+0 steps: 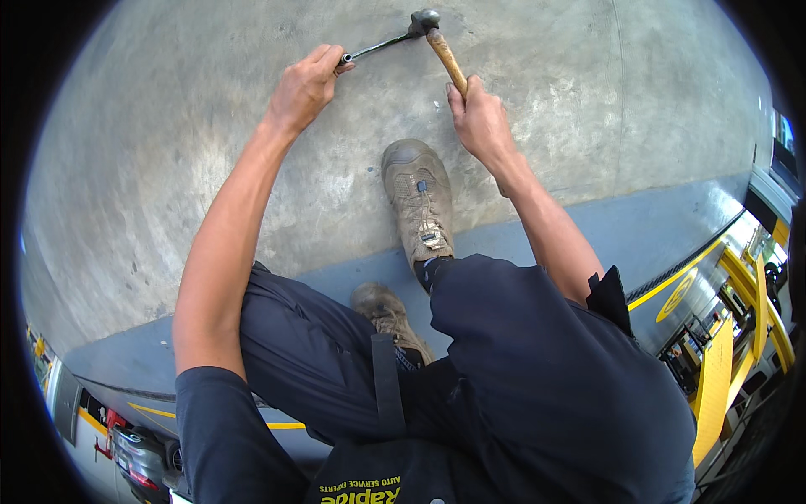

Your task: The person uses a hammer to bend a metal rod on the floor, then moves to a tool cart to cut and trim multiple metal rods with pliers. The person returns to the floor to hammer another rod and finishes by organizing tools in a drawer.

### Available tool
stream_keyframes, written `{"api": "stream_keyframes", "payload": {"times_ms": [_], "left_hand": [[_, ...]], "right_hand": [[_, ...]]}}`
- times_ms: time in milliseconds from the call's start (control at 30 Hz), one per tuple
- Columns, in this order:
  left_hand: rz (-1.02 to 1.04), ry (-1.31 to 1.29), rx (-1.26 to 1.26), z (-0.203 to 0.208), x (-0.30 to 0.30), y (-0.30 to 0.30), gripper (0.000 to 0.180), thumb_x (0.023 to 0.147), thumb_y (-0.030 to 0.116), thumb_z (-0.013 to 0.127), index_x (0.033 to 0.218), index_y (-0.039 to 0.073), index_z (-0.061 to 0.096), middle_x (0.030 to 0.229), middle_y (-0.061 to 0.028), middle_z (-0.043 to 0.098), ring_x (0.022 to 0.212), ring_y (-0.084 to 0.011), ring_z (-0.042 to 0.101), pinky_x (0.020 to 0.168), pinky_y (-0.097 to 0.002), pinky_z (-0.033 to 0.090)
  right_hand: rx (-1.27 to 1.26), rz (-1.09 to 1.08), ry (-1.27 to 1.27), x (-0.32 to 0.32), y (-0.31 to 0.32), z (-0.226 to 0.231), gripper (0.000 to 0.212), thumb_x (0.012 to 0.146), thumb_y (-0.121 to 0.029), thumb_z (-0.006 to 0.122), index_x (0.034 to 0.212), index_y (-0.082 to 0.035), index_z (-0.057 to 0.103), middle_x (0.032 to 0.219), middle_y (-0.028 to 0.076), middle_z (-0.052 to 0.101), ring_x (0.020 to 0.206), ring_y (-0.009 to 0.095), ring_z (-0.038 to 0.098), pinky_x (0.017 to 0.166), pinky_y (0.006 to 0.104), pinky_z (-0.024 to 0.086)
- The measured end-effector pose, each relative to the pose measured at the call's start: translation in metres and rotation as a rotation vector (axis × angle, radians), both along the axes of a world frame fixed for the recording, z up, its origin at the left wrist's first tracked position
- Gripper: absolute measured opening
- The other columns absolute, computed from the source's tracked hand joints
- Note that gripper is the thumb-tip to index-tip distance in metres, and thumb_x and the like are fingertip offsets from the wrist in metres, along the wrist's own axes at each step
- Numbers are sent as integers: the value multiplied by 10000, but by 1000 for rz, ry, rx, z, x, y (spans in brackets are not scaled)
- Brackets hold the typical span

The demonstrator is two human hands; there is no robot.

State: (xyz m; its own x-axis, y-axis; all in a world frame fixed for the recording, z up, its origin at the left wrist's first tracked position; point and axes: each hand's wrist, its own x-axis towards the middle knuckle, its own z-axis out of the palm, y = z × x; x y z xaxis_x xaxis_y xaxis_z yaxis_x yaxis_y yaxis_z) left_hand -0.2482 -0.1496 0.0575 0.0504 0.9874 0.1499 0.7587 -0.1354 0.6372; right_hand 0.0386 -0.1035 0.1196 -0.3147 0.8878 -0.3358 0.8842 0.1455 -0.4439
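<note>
In the head view, the only one I am having, my left hand (303, 91) is clenching its grip around one end of a slim metal tool (379, 46), whose long axis is running from 8 toward 2 o'clock. My right hand (484, 124) is grasping a hammer (447, 60) by its wooden handle, which is slanting from 5 up to 11 o'clock. The two are meeting at the hammer's head (427, 18), which is lying at 11 o'clock from my right grip and 2 o'clock from my left; the right is sitting a little nearer. Whether metal is touching metal there I am not telling for sure. Both are showing against the concrete floor (210, 168), my front shoe (409, 197) pointing toward 12.
</note>
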Motion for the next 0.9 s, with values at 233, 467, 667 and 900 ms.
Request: {"api": "stream_keyframes", "payload": {"times_ms": [233,467,667,900], "left_hand": [[-13,45,50,1,1,1,133,1007,77,713,1035,48,587,950,-114,687,831,-354,719,685,-455,580],[-30,88,57,1,-5,3,110,1035,100,671,1022,65,566,932,-81,687,808,-322,743,668,-442,621],[-36,79,90,-2,-3,2,119,1027,103,686,1024,61,574,935,-96,682,818,-344,726,671,-448,593],[-8,87,27,0,-5,4,172,1017,149,726,1029,51,585,960,-122,685,844,-376,705,695,-470,555]], "right_hand": [[-43,-65,115,2,8,1,423,1144,-377,524,958,3,507,688,246,676,627,452,683,613,576,514],[-11,-118,167,-4,1,8,434,1140,-387,537,943,0,527,668,230,668,609,438,677,610,561,512],[-56,-186,150,6,-3,8,403,1136,-363,555,973,4,521,652,213,655,577,426,658,582,543,500],[-46,-123,99,9,-7,-4,385,1129,-361,575,978,-12,513,638,196,644,574,408,658,573,530,497]]}}
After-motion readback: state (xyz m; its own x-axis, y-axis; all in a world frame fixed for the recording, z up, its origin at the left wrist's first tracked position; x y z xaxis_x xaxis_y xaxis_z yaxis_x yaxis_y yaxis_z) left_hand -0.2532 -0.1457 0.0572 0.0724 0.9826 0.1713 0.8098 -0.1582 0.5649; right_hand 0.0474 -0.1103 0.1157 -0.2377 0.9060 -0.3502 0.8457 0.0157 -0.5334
